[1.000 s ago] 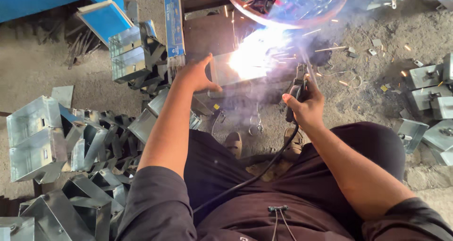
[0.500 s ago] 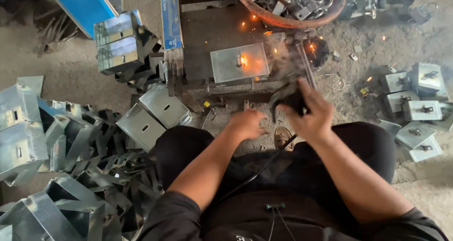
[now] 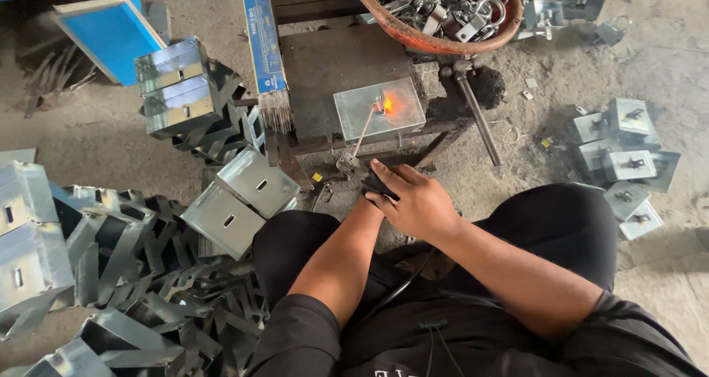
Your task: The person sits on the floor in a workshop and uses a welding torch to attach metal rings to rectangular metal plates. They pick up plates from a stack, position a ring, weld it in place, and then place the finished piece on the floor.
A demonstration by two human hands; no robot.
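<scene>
A small galvanised metal box point(image 3: 362, 117) lies on a dark steel bench point(image 3: 314, 67), with an orange glowing spot point(image 3: 388, 105) on its top. A thin welding rod point(image 3: 362, 129) slants from that spot back to a black electrode holder point(image 3: 375, 185). My right hand point(image 3: 419, 202) is closed over the holder just in front of the bench. My left forearm point(image 3: 343, 248) runs up under the right hand, which hides the left hand.
A rusty bowl point(image 3: 413, 36) of metal rings sits behind the bench, with a blue packet of rods point(image 3: 261, 41) to the left and a steel bar point(image 3: 478, 122) to the right. Metal boxes point(image 3: 177, 87) and bent sheet pieces point(image 3: 111, 273) crowd the left. More boxes point(image 3: 620, 159) lie right.
The bright arc and smoke are gone; only a glow stays on the box. My left hand left the box and both hands drew back together in front of the bench.
</scene>
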